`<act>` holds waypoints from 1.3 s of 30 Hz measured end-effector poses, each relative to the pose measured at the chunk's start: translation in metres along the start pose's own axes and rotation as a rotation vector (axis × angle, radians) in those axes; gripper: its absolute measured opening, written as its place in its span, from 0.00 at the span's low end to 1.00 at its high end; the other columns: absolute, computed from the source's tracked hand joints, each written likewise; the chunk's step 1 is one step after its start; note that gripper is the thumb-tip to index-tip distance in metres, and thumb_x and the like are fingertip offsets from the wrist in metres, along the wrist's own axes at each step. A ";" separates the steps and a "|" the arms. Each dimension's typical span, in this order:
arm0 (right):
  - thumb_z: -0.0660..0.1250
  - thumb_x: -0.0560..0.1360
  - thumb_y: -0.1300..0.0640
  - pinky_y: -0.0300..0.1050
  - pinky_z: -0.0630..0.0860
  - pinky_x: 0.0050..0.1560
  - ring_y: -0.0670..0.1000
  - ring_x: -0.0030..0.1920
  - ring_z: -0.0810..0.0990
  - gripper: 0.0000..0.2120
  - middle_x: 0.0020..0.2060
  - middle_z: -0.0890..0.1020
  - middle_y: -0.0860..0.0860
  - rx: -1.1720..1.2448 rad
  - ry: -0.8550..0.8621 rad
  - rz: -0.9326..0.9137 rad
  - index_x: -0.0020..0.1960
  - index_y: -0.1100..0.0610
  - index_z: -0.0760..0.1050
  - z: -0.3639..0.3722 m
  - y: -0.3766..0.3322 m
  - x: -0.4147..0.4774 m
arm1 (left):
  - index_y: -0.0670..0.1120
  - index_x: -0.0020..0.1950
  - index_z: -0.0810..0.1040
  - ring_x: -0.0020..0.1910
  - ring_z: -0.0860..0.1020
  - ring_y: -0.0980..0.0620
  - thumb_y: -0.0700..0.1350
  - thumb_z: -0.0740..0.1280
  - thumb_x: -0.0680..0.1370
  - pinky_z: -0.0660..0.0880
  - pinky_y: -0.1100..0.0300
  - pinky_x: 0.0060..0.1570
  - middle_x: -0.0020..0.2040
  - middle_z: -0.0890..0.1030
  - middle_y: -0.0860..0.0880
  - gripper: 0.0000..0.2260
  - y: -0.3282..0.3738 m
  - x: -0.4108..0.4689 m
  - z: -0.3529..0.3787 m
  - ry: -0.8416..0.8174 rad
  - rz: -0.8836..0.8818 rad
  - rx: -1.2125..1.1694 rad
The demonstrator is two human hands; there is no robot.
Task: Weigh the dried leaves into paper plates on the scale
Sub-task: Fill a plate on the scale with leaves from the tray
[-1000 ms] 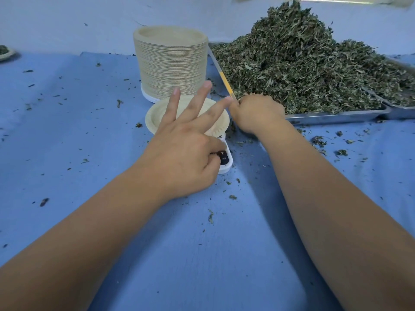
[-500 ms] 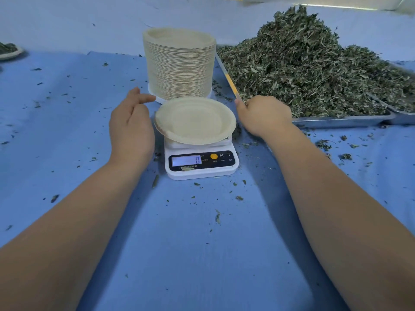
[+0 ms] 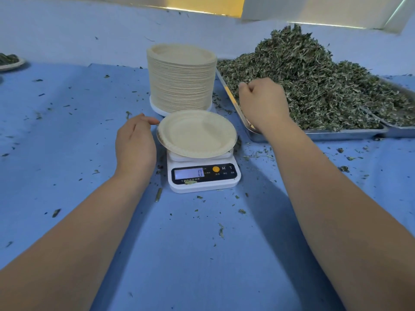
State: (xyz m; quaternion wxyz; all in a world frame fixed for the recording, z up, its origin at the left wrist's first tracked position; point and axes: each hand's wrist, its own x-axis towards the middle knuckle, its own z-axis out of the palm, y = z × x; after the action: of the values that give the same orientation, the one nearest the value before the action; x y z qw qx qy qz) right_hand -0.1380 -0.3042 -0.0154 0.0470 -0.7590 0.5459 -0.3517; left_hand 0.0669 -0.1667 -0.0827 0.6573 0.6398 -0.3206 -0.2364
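Empty paper plate (image 3: 197,133) sits on the scale (image 3: 204,176), which reads 0. Left hand (image 3: 135,147) is loose just left of its rim, holding nothing. Right hand (image 3: 262,104) is curled into the dried leaves (image 3: 314,86) on the tray (image 3: 345,134); can't tell if it's gripping any.

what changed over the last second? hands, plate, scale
Left hand came off the scale buttons and moved left; it now sits beside the paper plate. Right hand moved from the tray edge up onto the dried leaves, fingers curled; grip hidden. Plate, plate stack and tray stayed put.

Beige paper plate (image 3: 197,133) atop white scale (image 3: 203,176), readout 0; dried leaves (image 3: 314,86) heaped high, rear R of scale.
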 end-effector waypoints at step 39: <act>0.61 0.80 0.50 0.48 0.74 0.46 0.56 0.47 0.78 0.12 0.48 0.82 0.53 -0.123 -0.190 -0.037 0.57 0.55 0.77 0.005 0.006 -0.005 | 0.55 0.53 0.80 0.39 0.75 0.68 0.45 0.57 0.79 0.75 0.57 0.50 0.41 0.78 0.68 0.13 -0.005 0.002 0.002 0.031 0.014 0.090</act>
State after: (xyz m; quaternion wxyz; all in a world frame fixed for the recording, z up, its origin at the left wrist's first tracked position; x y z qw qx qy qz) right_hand -0.1402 -0.3036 -0.0247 0.0455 -0.8005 0.5453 -0.2447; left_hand 0.0668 -0.1699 -0.0873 0.6343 0.6701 -0.3250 -0.2072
